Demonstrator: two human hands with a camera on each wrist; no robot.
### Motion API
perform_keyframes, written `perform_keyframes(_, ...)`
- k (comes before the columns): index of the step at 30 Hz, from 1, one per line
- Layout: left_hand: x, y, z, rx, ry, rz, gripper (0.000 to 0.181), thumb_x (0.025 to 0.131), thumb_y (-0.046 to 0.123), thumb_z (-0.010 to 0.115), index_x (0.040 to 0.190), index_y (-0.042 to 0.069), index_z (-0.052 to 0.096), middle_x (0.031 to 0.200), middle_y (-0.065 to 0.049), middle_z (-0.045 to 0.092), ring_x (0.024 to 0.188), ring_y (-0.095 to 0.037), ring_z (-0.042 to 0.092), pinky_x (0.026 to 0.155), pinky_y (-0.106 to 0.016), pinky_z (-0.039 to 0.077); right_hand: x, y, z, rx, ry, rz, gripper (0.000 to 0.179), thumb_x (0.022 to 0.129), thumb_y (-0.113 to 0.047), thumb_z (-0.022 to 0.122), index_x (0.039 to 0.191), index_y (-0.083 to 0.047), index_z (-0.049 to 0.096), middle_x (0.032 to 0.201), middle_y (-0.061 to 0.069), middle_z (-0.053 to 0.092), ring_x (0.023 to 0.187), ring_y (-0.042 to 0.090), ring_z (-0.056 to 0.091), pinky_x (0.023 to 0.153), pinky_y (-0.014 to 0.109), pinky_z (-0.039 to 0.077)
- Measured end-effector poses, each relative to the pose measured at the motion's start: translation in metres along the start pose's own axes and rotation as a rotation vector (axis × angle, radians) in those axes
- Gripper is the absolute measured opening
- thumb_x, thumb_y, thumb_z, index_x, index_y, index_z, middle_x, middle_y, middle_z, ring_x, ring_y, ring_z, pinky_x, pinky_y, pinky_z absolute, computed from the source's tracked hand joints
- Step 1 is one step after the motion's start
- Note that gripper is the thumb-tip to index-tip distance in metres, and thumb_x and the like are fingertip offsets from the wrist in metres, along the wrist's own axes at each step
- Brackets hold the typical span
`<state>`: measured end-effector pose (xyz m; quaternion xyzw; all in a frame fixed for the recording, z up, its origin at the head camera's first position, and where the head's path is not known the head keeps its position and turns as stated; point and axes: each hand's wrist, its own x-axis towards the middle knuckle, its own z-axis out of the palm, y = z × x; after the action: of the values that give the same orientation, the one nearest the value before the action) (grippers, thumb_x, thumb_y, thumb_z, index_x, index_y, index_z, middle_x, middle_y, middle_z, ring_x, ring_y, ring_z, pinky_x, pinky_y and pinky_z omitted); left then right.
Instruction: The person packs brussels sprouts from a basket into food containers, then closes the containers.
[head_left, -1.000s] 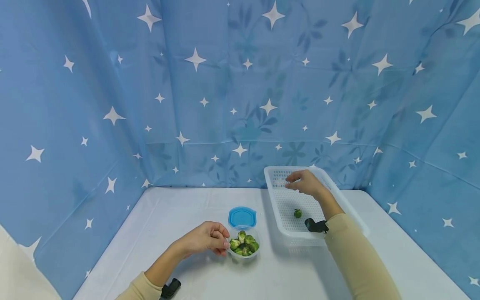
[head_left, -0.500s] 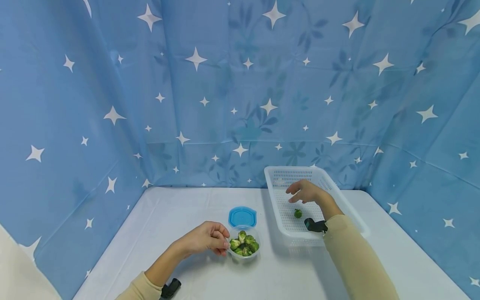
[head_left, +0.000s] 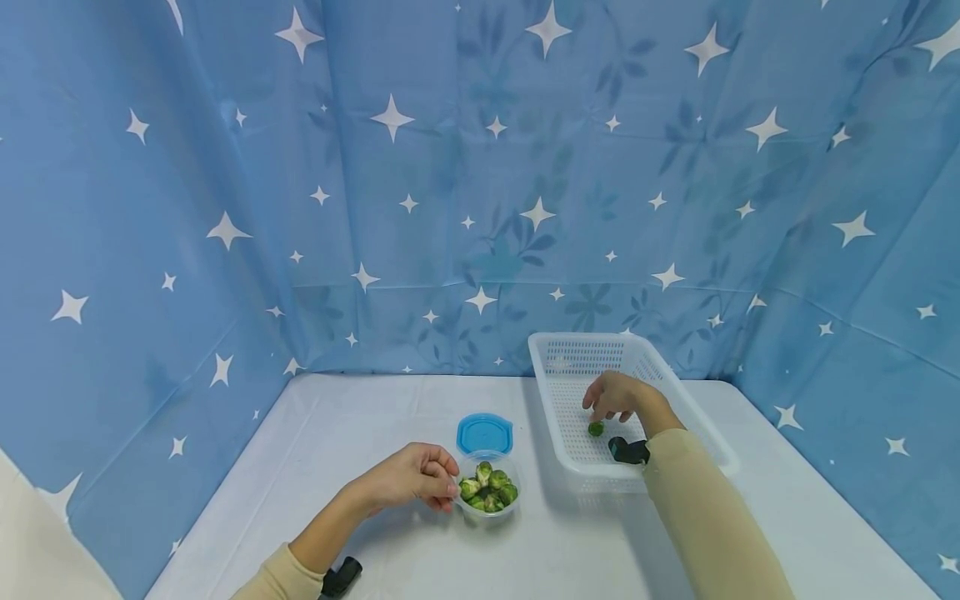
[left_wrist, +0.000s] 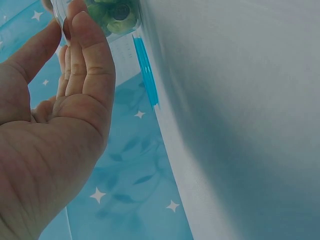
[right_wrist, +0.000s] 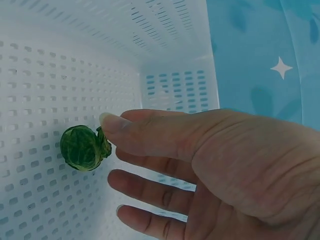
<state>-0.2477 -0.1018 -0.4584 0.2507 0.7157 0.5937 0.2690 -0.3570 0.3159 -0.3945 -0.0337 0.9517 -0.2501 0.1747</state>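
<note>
My left hand (head_left: 415, 479) pinches the rim of a small clear plastic container (head_left: 480, 515) between thumb and fingers. Several Brussels sprouts (head_left: 497, 478) fill that container; in the left wrist view its wall (left_wrist: 122, 33) shows at the fingertips. My right hand (head_left: 618, 395) is down inside a white perforated basket (head_left: 558, 417), over a single Brussels sprout (right_wrist: 82, 148). In the right wrist view the thumb tip overlaps the sprout's stem end, and the right hand's fingers (right_wrist: 150, 190) are loosely bent with nothing between them.
Behind the container lies a blue lid (head_left: 485, 434) on the white-covered table (head_left: 360, 442). The basket's raised walls surround the right hand. A blue star-patterned curtain (head_left: 450, 208) hangs at the back and sides.
My right hand has moved down and nearer inside the basket, to the lone Brussels sprout. My left hand stays at the container's rim.
</note>
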Motion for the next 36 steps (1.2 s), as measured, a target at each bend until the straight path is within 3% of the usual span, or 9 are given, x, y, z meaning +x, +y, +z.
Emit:
perform_keyframes(9, -0.0005, 0.0020, 0.0021, -0.006, 0.013, -0.002, 0.029, 0.098, 0.010, 0.072, 0.118, -0.009, 0.060, 0.093, -0.015, 0.075, 0.083, -0.027, 0.077, 0.078, -0.044, 0.065, -0.0029, 0.0023, 0.0039, 0.002, -0.063, 0.028, 0.018, 0.091, -0.003, 0.075, 0.109, -0.004, 0.075, 0.097, 0.008, 0.075, 0.090, 0.026, 0.070, 0.089, 0.049, 0.061)
perform_keyframes(14, -0.0007, 0.0026, 0.0025, -0.003, 0.016, -0.005, 0.029, 0.098, 0.010, 0.072, 0.118, -0.008, 0.060, 0.092, -0.013, 0.075, 0.082, -0.026, 0.077, 0.078, -0.043, 0.065, -0.0043, 0.0019, 0.0048, 0.006, -0.099, 0.043, 0.017, 0.091, 0.000, 0.074, 0.107, -0.003, 0.075, 0.096, 0.009, 0.075, 0.086, 0.025, 0.072, 0.084, 0.044, 0.063)
perform_keyframes(20, -0.0006, 0.0022, 0.0022, 0.004, 0.021, -0.003, 0.028, 0.098, 0.010, 0.072, 0.117, -0.007, 0.061, 0.091, -0.012, 0.075, 0.082, -0.026, 0.077, 0.078, -0.043, 0.065, -0.0041, 0.0013, 0.0079, 0.083, -0.131, 0.019, 0.019, 0.090, 0.007, 0.072, 0.108, 0.002, 0.074, 0.100, 0.012, 0.073, 0.084, 0.022, 0.071, 0.080, 0.038, 0.064)
perform_keyframes(36, -0.0007, 0.0009, 0.0016, 0.006, 0.014, -0.004, 0.028, 0.098, 0.010, 0.072, 0.117, -0.007, 0.060, 0.092, -0.014, 0.075, 0.082, -0.023, 0.077, 0.077, -0.040, 0.065, -0.0032, 0.0012, 0.0084, 0.069, -0.118, -0.016, 0.011, 0.094, 0.004, 0.069, 0.104, 0.000, 0.071, 0.095, 0.011, 0.068, 0.080, 0.021, 0.067, 0.079, 0.038, 0.063)
